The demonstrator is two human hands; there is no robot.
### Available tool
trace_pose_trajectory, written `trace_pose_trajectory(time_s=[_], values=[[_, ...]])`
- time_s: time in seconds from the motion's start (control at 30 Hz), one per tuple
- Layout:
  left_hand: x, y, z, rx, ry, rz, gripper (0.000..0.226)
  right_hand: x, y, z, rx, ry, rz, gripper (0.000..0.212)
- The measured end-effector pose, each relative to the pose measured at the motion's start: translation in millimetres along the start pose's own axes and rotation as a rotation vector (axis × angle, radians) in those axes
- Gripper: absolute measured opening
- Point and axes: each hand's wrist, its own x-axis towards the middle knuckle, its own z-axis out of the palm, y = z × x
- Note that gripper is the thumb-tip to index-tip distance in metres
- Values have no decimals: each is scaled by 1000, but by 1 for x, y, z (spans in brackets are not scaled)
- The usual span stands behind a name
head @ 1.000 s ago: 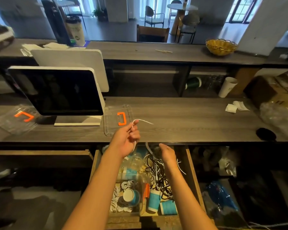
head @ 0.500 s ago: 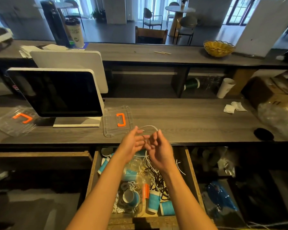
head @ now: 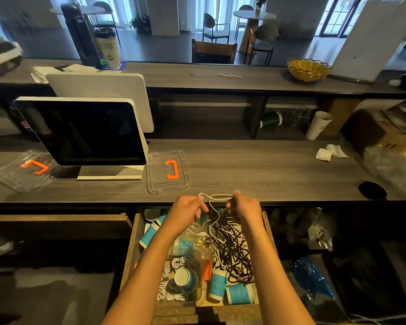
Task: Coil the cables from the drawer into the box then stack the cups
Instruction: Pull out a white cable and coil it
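Observation:
Both hands are raised over the open wooden drawer (head: 130,252). My left hand (head: 188,209) and my right hand (head: 245,205) each pinch the same white cable (head: 217,197), which spans between them as a small loop and trails down into the drawer. A tangle of black and white cables (head: 234,252) lies in the drawer's right half. A clear plastic box (head: 201,299) with an orange latch sits in the drawer front and holds coiled white cables (head: 171,285) and a blue cup (head: 185,279). More blue paper cups (head: 239,294) lie around it.
On the counter stand a dark monitor (head: 80,132), a clear lid with an orange handle (head: 167,171) just beyond my hands, and a second such lid (head: 26,170) at far left. Crumpled tissue (head: 331,152) and a black round disc (head: 372,190) lie to the right.
My right hand rose from the drawer to join the left, then both hands spread apart sideways, drawing the white cable into a loop between them. The view has shifted slightly.

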Motion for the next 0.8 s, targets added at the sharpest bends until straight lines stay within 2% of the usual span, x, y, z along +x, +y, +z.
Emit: trace_pose_trajectory(time_s=[0.07, 0.1, 0.2, 0.3, 0.4, 0.47, 0.53, 0.63, 0.73, 0.8], values=[[1, 0, -4, 91, 53, 36, 48, -11, -8, -2, -224, -64, -27, 50], [0, 1, -6, 142, 75, 51, 51, -15, -12, -2, -251, -79, -74, 53], [-9, 11, -10, 264, 78, 134, 60, -28, -21, 3, -96, -102, -369, 41], [-16, 24, -12, 313, -3, 249, 62, -32, -18, 15, -151, -312, -621, 32], [-18, 32, -14, 280, -39, 295, 63, -36, -8, 20, -207, -518, -551, 48], [-16, 30, -15, 197, 40, 264, 63, -37, -6, 19, -226, -536, -495, 52], [-10, 24, -17, 91, 146, 211, 63, -37, -6, 15, -162, -541, -451, 44], [-6, 15, -14, -232, 210, 91, 53, -38, -16, 10, 0, -517, -468, 42], [-12, 12, 1, -713, 70, -48, 38, -38, -25, 12, 23, -344, -592, 40], [-17, 11, 13, -853, -18, -63, 31, -38, -27, 14, 79, -258, -627, 38]])
